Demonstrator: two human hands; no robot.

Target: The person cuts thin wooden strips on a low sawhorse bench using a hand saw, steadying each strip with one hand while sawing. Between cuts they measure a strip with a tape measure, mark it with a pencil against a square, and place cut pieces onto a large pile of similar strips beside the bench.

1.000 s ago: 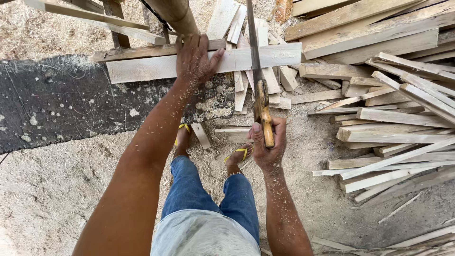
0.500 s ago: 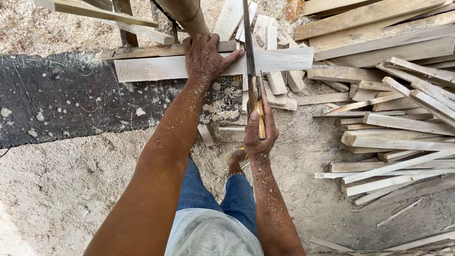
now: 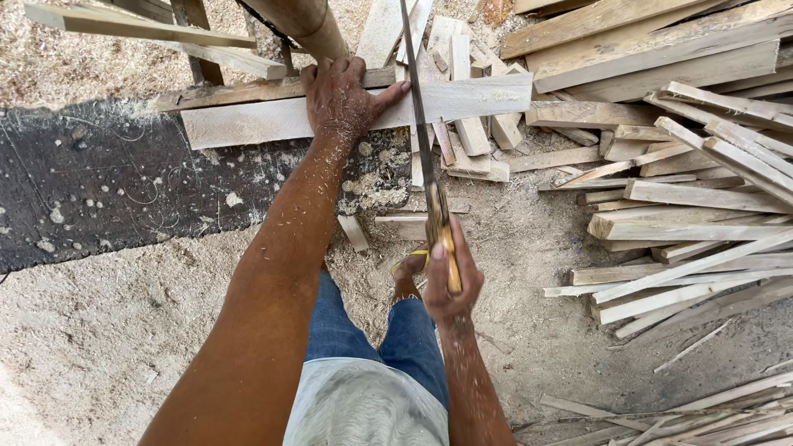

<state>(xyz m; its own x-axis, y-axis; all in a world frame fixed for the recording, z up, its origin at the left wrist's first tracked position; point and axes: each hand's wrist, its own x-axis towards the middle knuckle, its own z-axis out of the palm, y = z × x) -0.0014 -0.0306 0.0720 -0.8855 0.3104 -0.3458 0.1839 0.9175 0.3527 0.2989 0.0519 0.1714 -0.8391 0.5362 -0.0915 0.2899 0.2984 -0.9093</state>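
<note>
While the right hand [image 3: 450,285] wraps its fingers [image 3: 436,252] tight round the yellow wooden handle [image 3: 446,248] of a handsaw, the blade [image 3: 417,107] runs away from it toward twelve o'clock, a touch to eleven, thin and dark, edge-on to the camera. Its long axis crosses the pale plank [image 3: 462,103] almost square, and that crossing is the relation that counts: the plank lies nine to three, the saw twelve to six, meeting just to the three o'clock side of the left hand [image 3: 343,99].

That left hand is spread flat, palm down on the plank, fingers [image 3: 330,70] reaching over its far edge and thumb stretched out at three o'clock toward the blade, close beside it but not touching as far as I can tell. It grips nothing; it presses. It is the nearer hand to the cut, while the right sits well back at six o'clock, near the knees in blue jeans [image 3: 347,330].

Under the plank a second, rougher board [image 3: 239,91] lies parallel, with a round post [image 3: 310,29] rising at twelve. Offcuts [image 3: 471,140] lie heaped below the cut line, a stack of slats [image 3: 686,206] fans out at three o'clock, and sawdust covers the ground [image 3: 107,330] and both forearms. A dark sheet [image 3: 99,190] lies at nine.
</note>
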